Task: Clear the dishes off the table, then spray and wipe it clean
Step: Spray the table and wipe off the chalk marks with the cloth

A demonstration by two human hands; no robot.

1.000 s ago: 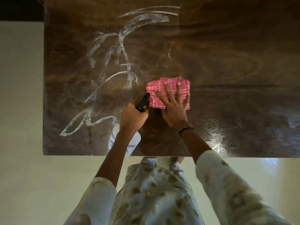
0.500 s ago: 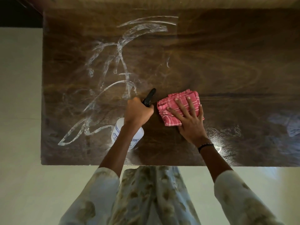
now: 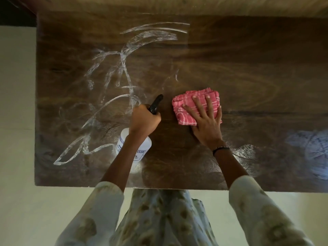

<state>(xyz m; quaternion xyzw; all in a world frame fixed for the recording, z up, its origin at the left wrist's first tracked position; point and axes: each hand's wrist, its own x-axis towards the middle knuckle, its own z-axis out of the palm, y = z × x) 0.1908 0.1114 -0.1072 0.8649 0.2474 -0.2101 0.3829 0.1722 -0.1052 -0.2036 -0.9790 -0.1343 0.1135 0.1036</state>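
I am looking straight down on a dark brown wooden tabletop (image 3: 239,71) with strong grain, its near edge running across in front of my patterned clothes. Pale floor (image 3: 16,103) is showing past the left edge and below the near edge. White foamy streaks (image 3: 124,57) are curving over the left half of the tabletop, from near the far edge down toward the near left corner. A bluish patch of light (image 3: 308,151) is reflecting off the wood by the right edge.

My left hand (image 3: 144,119) is curling tightly round the neck of a spray bottle (image 3: 132,148), holding it close to the middle of the tabletop. The black nozzle (image 3: 156,103) is sticking out past my knuckles toward the far edge, and the white body with its printed label is lying under my wrist, toward the near edge.

My right hand (image 3: 206,121) is lying flat with fingers spread and straight, pressing on a folded pink checked cloth (image 3: 184,110). The cloth is resting on the wood just right of the nozzle, near the middle, apart from the bottle. A dark band (image 3: 221,149) is circling my right wrist.
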